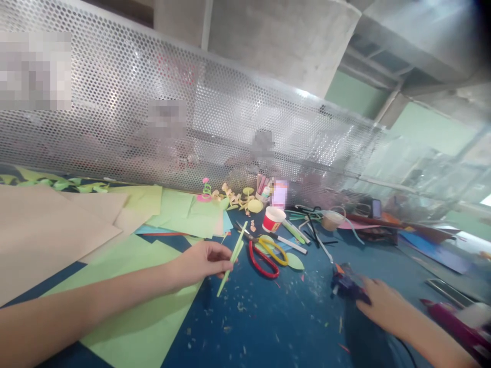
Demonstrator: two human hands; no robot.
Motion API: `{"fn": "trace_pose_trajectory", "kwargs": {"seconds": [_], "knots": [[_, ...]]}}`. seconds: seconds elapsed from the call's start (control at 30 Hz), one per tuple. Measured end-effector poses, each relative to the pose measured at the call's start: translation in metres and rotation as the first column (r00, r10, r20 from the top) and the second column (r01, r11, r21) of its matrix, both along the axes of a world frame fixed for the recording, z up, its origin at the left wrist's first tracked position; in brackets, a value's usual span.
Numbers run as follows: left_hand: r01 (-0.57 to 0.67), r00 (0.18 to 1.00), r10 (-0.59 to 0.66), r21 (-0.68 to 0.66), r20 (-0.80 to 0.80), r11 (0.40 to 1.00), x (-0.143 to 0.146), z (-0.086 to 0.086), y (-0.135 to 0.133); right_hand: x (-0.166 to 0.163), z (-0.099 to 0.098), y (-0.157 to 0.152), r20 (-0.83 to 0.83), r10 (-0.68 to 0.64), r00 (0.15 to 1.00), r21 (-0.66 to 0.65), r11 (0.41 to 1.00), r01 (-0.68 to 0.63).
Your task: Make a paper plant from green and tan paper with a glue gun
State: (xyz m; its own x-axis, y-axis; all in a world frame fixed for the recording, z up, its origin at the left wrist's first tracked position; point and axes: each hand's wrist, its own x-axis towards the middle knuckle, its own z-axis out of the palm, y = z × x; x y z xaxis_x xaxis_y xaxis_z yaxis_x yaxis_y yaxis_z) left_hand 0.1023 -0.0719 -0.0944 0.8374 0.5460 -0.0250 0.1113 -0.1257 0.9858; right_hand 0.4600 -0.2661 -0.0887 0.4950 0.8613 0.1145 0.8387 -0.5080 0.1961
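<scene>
My left hand point(201, 260) pinches a long thin green paper strip point(232, 256) and holds it slanted above the blue table point(268, 317). My right hand point(378, 301) rests on a dark glue gun point(347, 282) lying on the table at the right, with the fingers curled over its rear end. Between the two hands lie red-handled scissors point(263, 260) and yellow-handled scissors point(273, 249). A green paper leaf point(294, 261) lies just right of the scissors.
Green sheets point(146, 317) and beige sheets point(46, 230) of paper cover the table's left side. A red-and-white cup point(273, 219), pens, small paper flowers and scraps crowd the back. A perforated metal screen point(192, 112) runs behind the table. A magenta tool point(456, 322) lies at the right.
</scene>
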Motion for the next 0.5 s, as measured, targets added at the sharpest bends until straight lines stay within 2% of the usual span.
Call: {"fn": "trace_pose_trajectory", "kwargs": {"seconds": [0.13, 0.27, 0.33, 0.43, 0.5], "knots": [[0.001, 0.999, -0.001, 0.001, 0.033, 1.000, -0.001, 0.006, -0.002, 0.013, -0.029, -0.001, 0.087, 0.037, 0.996, -0.045, 0.998, -0.033], [-0.034, 0.998, 0.036, -0.025, 0.056, 0.999, -0.005, 0.011, -0.001, 0.014, -0.033, 0.000, 0.056, -0.043, 0.998, -0.032, 0.998, 0.045], [-0.057, 0.996, 0.060, -0.034, 0.072, 0.998, -0.007, 0.012, 0.002, 0.012, -0.027, -0.001, 0.072, -0.068, 0.995, 0.006, 0.998, 0.068], [-0.087, 0.992, 0.090, -0.034, 0.092, 0.996, -0.009, 0.012, 0.007, -0.003, -0.005, 0.000, 0.123, -0.101, 0.987, 0.170, 0.982, 0.079], [-0.100, 0.989, 0.103, -0.037, 0.103, 0.994, -0.010, 0.012, 0.009, -0.025, 0.015, 0.004, 0.025, -0.024, 0.999, 0.306, 0.952, 0.015]]}}
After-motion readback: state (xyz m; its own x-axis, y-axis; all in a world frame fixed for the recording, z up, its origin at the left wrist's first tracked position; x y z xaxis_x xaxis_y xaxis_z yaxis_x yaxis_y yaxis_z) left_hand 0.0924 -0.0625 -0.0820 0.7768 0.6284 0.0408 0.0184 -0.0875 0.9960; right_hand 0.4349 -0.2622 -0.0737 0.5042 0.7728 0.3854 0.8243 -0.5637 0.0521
